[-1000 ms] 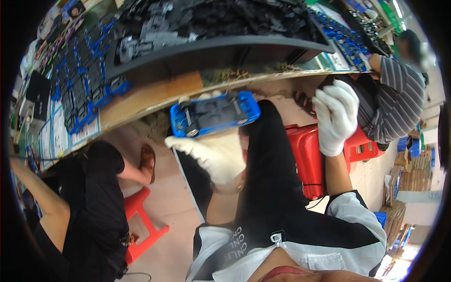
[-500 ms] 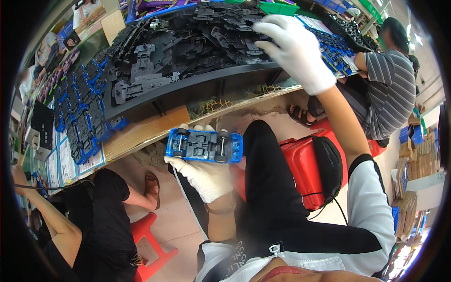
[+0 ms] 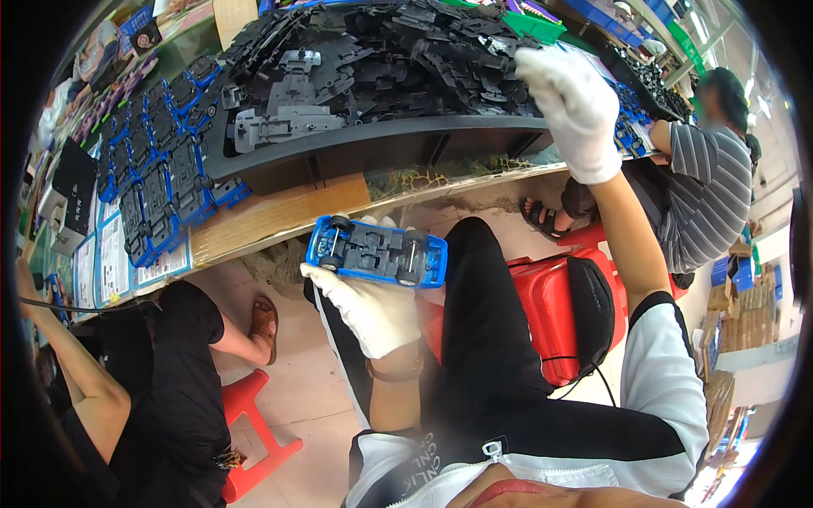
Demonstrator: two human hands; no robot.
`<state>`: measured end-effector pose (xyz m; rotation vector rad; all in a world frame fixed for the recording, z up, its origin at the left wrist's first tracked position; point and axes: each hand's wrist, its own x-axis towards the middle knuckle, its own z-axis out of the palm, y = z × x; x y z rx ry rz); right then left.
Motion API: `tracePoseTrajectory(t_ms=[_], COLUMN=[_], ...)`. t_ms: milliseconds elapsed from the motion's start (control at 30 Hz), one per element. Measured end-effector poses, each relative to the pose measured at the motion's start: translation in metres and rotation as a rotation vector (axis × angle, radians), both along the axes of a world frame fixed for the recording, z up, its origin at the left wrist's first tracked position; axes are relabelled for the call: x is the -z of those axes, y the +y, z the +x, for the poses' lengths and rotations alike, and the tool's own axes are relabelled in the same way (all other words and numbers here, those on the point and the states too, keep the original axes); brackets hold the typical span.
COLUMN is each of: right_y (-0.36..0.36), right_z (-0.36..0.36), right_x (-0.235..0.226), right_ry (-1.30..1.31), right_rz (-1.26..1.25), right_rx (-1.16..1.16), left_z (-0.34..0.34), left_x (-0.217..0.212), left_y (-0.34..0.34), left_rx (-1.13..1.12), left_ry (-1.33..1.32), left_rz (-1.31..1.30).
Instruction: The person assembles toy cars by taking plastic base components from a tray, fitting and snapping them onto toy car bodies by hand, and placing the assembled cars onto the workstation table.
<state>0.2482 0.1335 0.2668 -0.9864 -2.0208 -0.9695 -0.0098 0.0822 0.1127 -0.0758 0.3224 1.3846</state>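
In my gloved left hand (image 3: pixel 368 309) lies a blue toy car (image 3: pixel 377 251), turned underside up. Its black chassis and small wheels face me, and my fingers wrap behind it while the thumb rests by its lower edge. My gloved right hand (image 3: pixel 580 114) is raised over the right end of a large black tray (image 3: pixel 406 140). Its fingers are half bent, and nothing can be made out between them. Inside the tray is a heap of black plastic chassis parts (image 3: pixel 381 63). Two greyish chassis parts (image 3: pixel 288 124) lie at its near left corner.
Left of the tray stand rows of blue-and-black car bodies (image 3: pixel 157 173) on printed sheets. More sit to the right, beside a person in a striped shirt (image 3: pixel 707 178). Another person's arm (image 3: pixel 80 364) shows at lower left. A red seat (image 3: pixel 555 317) with a black bag is beside my leg.
My right hand has drawn back toward me and to the right over the tray, its fingers closer together. The toy car has tilted slightly in my left hand. The whole view has shifted.
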Motion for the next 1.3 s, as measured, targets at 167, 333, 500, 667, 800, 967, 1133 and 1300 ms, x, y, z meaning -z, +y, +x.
tracePoseTrajectory(t_ms=[167, 333, 500, 667, 800, 967, 1133, 1300], right_y=[-0.019, -0.008, 0.008, -0.002, -0.004, -0.005, -0.003, -0.069], right_z=[-0.025, -0.032, -0.040, -0.050, -0.048, -0.052, -0.052, -0.085], right_x=[0.013, 0.010, 0.015, 0.020, 0.031, 0.039, 0.048, 0.053], right_ry=[0.324, 0.561, 0.492, 0.468, 0.225, 0.257, 0.333, 0.391], right_rz=[-0.687, -0.889, -0.886, -0.711, -0.362, -0.377, -0.206, -0.443], right_rx=[0.055, 0.001, 0.147, 0.034, -0.066, -0.044, -0.075, -0.186], left_z=[0.003, 0.004, 0.007, 0.007, 0.006, 0.005, 0.007, 0.009], left_x=[0.001, -0.007, -0.003, -0.001, -0.003, -0.005, -0.004, -0.001], left_y=[0.001, -0.001, -0.001, 0.000, 0.001, 0.002, 0.002, 0.007], left_rx=[-0.002, 0.025, 0.054, 0.045, 0.055, 0.062, 0.060, 0.021], left_ry=[0.034, -0.014, -0.074, 0.037, 0.049, 0.054, 0.025, -0.021], left_rz=[-0.013, -0.033, 0.025, 0.055, 0.046, -0.003, 0.056, 0.134])
